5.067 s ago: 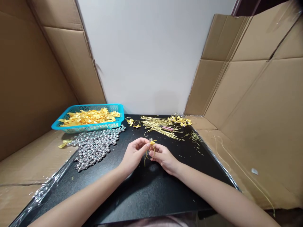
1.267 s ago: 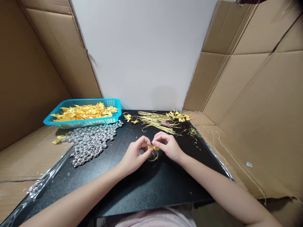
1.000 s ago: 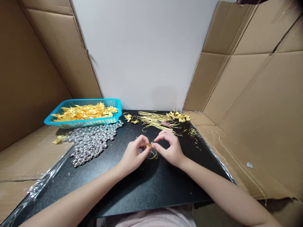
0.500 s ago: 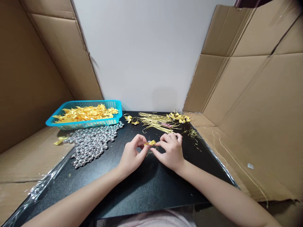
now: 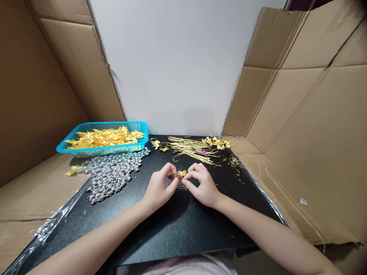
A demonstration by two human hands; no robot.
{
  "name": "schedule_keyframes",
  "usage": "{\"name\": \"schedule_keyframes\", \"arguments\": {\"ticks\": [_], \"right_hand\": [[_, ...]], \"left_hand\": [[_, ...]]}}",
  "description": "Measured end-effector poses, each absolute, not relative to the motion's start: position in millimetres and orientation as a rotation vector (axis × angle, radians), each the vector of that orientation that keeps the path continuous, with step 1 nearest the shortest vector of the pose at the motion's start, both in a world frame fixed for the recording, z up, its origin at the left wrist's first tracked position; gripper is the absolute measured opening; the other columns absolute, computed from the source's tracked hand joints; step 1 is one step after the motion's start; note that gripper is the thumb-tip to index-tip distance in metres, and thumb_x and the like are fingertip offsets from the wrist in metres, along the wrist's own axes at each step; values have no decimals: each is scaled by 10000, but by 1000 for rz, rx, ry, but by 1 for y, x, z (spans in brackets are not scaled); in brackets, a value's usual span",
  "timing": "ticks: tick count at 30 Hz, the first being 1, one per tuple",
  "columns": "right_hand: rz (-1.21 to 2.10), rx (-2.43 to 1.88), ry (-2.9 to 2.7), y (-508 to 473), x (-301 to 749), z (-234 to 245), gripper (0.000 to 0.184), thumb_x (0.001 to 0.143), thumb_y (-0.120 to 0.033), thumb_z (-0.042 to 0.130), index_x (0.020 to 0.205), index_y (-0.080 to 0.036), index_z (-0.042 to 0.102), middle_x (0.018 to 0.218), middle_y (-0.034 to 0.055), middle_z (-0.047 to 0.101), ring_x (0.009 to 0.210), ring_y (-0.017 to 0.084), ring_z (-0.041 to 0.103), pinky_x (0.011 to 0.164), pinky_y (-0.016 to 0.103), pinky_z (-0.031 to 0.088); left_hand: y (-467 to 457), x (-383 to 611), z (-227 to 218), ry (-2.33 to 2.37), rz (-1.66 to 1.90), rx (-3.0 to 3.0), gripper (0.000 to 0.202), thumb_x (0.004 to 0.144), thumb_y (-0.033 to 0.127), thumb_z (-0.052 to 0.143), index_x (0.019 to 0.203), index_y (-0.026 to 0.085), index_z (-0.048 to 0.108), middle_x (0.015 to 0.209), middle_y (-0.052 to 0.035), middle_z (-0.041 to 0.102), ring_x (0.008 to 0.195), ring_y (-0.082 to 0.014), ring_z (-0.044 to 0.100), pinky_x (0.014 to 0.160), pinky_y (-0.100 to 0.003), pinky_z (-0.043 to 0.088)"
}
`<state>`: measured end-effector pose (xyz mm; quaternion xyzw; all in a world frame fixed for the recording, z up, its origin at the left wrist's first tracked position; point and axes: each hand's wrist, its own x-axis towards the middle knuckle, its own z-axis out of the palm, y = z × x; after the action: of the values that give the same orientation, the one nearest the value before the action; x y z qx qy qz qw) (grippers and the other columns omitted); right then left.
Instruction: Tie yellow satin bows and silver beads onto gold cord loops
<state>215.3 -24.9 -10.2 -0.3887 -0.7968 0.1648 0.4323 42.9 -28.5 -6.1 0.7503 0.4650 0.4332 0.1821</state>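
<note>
yellow bow (image 5: 183, 173) in left hand (image 5: 161, 186)

2 bare, ringless-looking hands (image 5: 161, 187) and 2 sleeveless forearms (image 5: 111, 230) show, with creased pale pink clothing (image 5: 197, 265) below.

the ribbon bow (image 5: 182, 173) looks satiny, the beads (image 5: 110, 172) mirror-glossy, the basket (image 5: 126, 148) plastic, the cardboard (image 5: 309, 122) matt.

Between the forearms (image 5: 120, 221), the table (image 5: 177, 233) allows passage; silver beads (image 5: 111, 172) block left.
</note>
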Motion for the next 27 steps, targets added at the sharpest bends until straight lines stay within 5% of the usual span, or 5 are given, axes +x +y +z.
{"name": "schedule_keyframes", "arguments": {"ticks": [11,27], "right_hand": [[1222,-802,-1654,-16,221,1,293,839,-481,572,779,-197,529,701,-12,564,691,136,537,716,286,444],[1193,-1046,-1364,7,227,-13,281,713,-452,632,690,-192,528,492,-93,367,399,60,342,409,214,326]], "left_hand": [[-22,41,-13,1355,1091,2365,148,767,131,502,706,225,404,626,44,515,553,-128,501,560,-225,360],[-21,39,-11,1290,1122,2429,203,790,149,482,666,230,342,615,43,484,546,-127,451,561,-229,357]]}}
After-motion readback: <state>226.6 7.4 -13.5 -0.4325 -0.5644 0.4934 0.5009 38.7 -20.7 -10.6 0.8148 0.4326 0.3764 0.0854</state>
